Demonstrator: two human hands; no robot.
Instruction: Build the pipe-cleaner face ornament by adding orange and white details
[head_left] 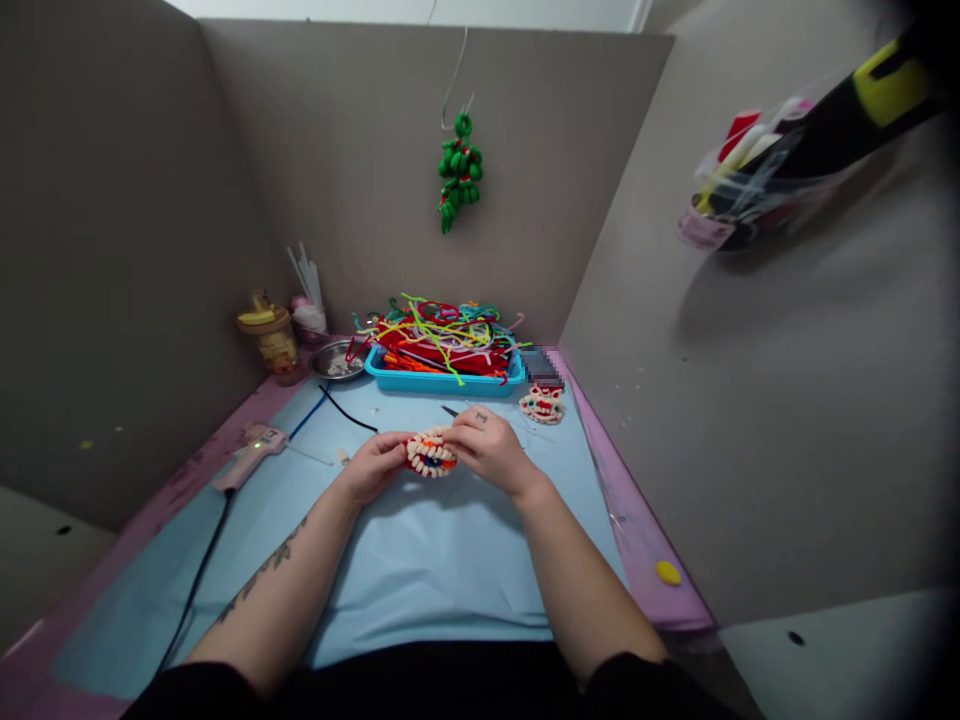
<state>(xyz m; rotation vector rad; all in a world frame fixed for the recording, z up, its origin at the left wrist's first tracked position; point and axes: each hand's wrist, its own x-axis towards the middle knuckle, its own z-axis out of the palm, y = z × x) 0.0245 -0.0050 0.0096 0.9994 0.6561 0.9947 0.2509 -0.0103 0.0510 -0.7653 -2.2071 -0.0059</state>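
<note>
Between my hands, above the blue cloth, is a small pipe-cleaner craft (431, 455) with cream twisted edging and red, orange and dark blue parts. My left hand (376, 465) pinches its left side. The fingers of my right hand (487, 448) are closed on its upper right edge, and they hide part of it. A thin dark pointed tip (449, 411) shows just behind my right fingers; what it belongs to is hidden. A similar cream and red craft piece (542, 404) lies on the cloth to the right, beyond my right hand.
A turquoise tray (442, 382) heaped with colourful pipe cleaners stands at the back. Left of it are a metal bowl (337, 362) and a lidded cup (274, 345). A pink glue gun (253, 457) with a black cord lies at left. Grey partitions enclose the table; a holder (709, 228) hangs right.
</note>
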